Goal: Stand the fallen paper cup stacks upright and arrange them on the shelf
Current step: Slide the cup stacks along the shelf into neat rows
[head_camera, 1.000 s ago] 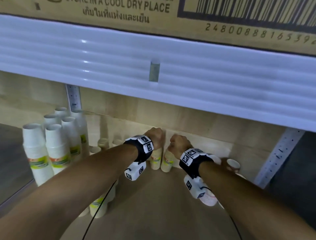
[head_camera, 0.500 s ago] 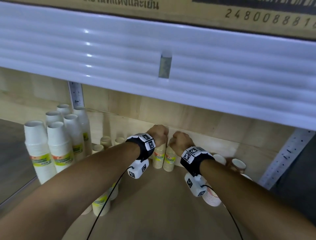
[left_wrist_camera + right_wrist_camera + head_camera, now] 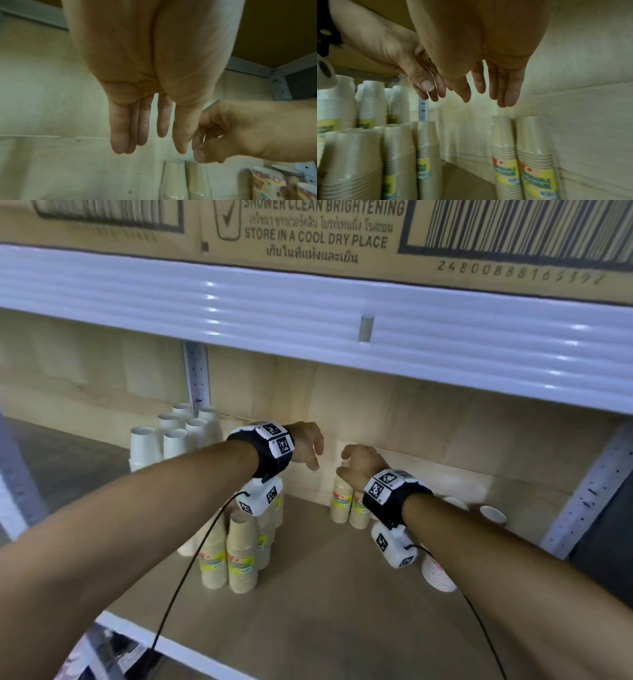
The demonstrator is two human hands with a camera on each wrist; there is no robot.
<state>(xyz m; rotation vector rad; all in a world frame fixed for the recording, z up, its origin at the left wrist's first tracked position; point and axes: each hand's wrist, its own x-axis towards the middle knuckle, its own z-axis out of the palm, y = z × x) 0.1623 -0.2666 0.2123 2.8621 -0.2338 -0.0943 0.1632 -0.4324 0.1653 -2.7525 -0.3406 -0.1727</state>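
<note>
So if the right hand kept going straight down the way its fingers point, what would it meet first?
Most likely the tops of the two upright kraft cup stacks against the back wall. The right hand hangs open just above them, holding nothing, though depth is uncertain.

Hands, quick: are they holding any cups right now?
Left hand: open, fingers relaxed, holding nothing.
Right hand: open, fingers hanging loose above the two tan cup stacks, holding nothing.
</note>
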